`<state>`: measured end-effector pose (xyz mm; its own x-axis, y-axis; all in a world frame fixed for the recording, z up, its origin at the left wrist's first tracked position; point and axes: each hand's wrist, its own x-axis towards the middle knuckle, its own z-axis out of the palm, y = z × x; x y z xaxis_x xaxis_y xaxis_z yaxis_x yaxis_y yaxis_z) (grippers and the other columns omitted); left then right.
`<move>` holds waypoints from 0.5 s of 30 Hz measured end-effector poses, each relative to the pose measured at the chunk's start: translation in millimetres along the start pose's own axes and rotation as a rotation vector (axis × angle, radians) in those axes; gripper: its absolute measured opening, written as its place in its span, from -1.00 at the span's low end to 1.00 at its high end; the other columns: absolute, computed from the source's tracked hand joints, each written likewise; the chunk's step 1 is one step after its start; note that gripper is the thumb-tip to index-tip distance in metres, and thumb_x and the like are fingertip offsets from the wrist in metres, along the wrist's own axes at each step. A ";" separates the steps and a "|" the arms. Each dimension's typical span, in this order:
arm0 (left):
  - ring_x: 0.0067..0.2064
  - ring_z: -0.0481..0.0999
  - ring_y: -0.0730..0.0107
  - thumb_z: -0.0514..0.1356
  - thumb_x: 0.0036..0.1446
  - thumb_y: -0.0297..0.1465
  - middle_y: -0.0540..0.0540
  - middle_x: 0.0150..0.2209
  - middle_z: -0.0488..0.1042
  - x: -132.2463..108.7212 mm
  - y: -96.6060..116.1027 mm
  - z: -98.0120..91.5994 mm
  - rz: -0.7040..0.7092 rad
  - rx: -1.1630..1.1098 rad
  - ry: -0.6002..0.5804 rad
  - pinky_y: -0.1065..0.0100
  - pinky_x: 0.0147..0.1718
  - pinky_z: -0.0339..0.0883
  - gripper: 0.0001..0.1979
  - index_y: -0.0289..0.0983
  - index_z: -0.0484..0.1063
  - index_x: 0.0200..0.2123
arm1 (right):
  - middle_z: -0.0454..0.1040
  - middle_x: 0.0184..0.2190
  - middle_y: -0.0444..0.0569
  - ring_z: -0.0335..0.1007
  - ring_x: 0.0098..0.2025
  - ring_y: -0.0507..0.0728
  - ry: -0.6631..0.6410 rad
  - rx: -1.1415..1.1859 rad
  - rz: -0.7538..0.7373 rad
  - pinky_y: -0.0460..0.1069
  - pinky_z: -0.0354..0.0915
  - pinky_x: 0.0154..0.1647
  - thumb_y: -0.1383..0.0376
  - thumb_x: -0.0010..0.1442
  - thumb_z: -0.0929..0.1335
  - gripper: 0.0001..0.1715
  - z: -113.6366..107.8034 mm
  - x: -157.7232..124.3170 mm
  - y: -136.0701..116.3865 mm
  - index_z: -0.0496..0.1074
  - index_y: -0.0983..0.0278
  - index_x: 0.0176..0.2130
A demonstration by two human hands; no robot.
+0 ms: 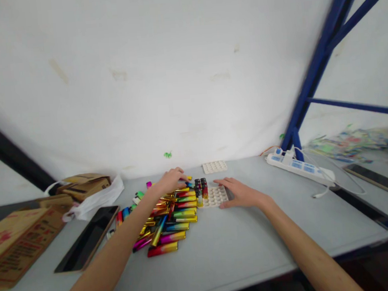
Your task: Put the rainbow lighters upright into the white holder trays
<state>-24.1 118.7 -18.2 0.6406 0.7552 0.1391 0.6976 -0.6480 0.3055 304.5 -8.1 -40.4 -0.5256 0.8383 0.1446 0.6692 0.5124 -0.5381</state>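
Note:
A pile of shiny rainbow-coloured lighters lies on the grey table. My left hand reaches over the far end of the pile, fingers curled down on the lighters there. My right hand lies flat with fingers stretched out on the right edge of a white tray with round holes. Several dark-topped lighters stand upright at the tray's left side. A second white holed tray lies further back by the wall.
A dark phone lies left of the pile. Cardboard boxes and a white plastic bag sit at the far left. A white power strip with cables lies at the right by a blue metal frame.

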 end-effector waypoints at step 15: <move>-0.30 0.60 0.33 0.36 0.14 -0.10 -0.06 -0.32 0.58 -43.9 53.2 -34.4 -0.210 -1.334 0.397 0.22 -0.16 0.50 -0.65 -0.22 0.39 -0.23 | 0.33 0.25 0.24 0.26 0.26 0.40 -0.010 -0.004 -0.002 0.28 0.20 0.32 -0.02 0.12 0.54 0.06 -2.4 -0.6 -4.5 0.16 0.25 0.41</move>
<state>-26.2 54.4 24.3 0.2756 0.9471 0.1645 -0.2011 -0.1105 0.9733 303.0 -10.4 -36.1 -0.5321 0.8354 0.1376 0.6704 0.5150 -0.5343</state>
